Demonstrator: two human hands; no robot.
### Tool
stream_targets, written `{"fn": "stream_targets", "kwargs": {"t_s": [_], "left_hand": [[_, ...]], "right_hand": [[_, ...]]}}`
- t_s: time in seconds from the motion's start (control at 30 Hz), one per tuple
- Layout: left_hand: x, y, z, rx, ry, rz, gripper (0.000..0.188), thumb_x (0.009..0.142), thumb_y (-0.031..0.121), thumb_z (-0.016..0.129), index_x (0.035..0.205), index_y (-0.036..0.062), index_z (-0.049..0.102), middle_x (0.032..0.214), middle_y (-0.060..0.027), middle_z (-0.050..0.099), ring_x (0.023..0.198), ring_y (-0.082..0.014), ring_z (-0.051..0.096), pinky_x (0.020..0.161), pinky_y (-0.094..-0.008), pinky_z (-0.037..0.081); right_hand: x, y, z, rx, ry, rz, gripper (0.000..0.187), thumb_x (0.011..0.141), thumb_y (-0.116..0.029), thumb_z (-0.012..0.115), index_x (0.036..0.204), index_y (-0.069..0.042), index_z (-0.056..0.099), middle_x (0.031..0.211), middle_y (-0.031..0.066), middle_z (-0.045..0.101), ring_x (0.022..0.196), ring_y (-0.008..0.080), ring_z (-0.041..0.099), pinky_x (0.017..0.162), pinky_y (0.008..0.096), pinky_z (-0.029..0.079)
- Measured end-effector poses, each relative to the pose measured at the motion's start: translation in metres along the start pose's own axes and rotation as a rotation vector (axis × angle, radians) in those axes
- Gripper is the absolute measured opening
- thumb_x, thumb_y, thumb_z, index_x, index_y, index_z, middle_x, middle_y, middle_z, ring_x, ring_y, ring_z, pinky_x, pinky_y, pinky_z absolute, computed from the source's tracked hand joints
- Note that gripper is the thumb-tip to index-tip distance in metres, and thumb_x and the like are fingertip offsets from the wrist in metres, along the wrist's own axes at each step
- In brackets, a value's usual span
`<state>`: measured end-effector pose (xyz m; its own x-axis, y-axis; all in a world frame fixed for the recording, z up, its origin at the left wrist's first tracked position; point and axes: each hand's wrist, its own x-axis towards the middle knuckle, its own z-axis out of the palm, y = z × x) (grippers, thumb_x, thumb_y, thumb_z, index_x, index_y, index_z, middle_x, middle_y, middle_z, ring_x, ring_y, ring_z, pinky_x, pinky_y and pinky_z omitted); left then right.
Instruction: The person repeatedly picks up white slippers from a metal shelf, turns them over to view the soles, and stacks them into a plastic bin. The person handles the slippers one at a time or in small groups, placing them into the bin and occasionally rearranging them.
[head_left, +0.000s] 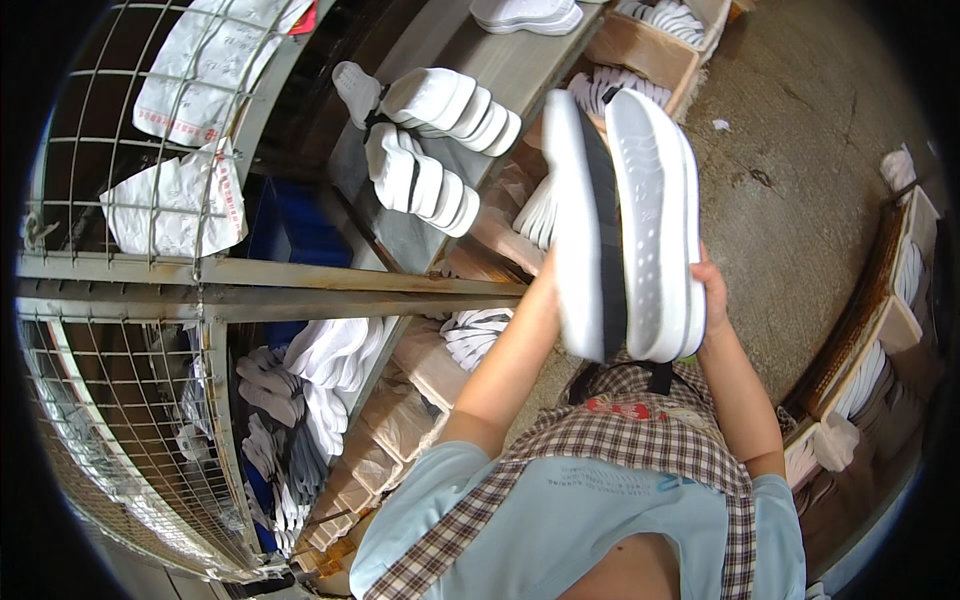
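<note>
Upright in front of my chest is a bundle of shoe soles. On its right are white soles (655, 230), the front one showing a grey inner face with small holes. On its left, a white sole (574, 240) has a black sole (612, 260) beside it. My right hand (712, 292) is closed round the right edge of the white soles. The left edge is held by my left hand (546, 280); its fingers are hidden behind the soles. Rows of white soles (445, 105) lie on the grey workbench (425, 45) to the left.
A wire mesh rack (120, 270) with papers tied to it stands at the left, above piled white and grey soles (335, 355). Cardboard boxes (430, 365) of soles line the bench's side. More sole-filled boxes (905, 320) stand at the right, on the concrete floor (800, 130).
</note>
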<state>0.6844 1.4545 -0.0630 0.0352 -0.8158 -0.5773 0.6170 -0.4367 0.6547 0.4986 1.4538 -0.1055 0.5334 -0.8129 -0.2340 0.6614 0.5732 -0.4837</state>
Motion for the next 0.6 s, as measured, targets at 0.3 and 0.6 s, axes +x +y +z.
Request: {"fn": "stream_targets", "kwargs": {"t_s": [0.3, 0.6], "left_hand": [[0.01, 0.018, -0.006, 1.189, -0.015, 0.751, 0.085, 0.077, 0.029, 0.072, 0.141, -0.0003, 0.023, 0.141, -0.0247, 0.025, 0.132, -0.0371, 0.024, 0.11, -0.0429, 0.02], [0.069, 0.161, -0.043, 1.845, 0.887, 1.131, 0.102, 0.059, 0.037, 0.083, 0.141, 0.0104, 0.027, 0.141, -0.0227, 0.027, 0.131, -0.0421, 0.025, 0.101, -0.0607, 0.023]], "right_hand": [[0.015, 0.01, -0.016, 0.133, -0.103, 0.162, 0.066, 0.074, -0.023, 0.049, 0.135, -0.001, 0.037, 0.125, 0.0186, 0.053, 0.109, 0.0283, 0.058, 0.095, 0.0391, 0.048], [0.018, 0.01, -0.035, 0.077, 0.059, 0.214, 0.088, 0.069, -0.06, 0.064, 0.128, 0.003, 0.046, 0.107, 0.0226, 0.061, 0.088, 0.0308, 0.067, 0.071, 0.0401, 0.059]]}}
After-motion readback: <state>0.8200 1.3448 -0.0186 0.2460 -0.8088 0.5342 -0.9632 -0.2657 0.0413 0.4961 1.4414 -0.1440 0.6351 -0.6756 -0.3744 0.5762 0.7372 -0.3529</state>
